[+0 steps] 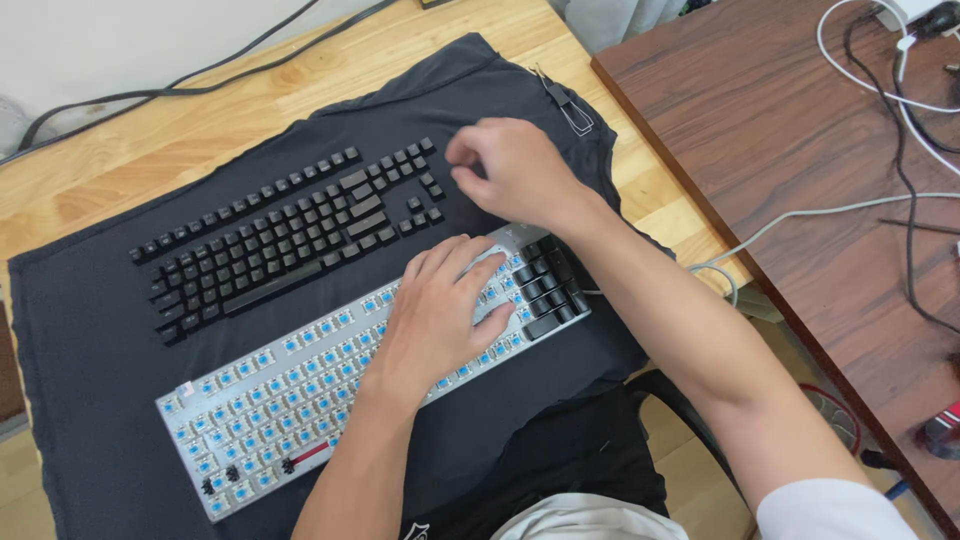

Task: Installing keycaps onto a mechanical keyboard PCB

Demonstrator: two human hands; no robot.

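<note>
Left hand (440,310) flat on keyboard (270,400), right hand (505,170) pinching keycap

Bare forearms, short white sleeve on the right arm.

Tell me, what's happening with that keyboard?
A person has a silver keyboard on a black cloth, most caps off and blue switches bare. The left hand presses flat on it; the right hand pinches at the removed black keycaps, laid out in rows. A few caps remain at the right end.
</note>
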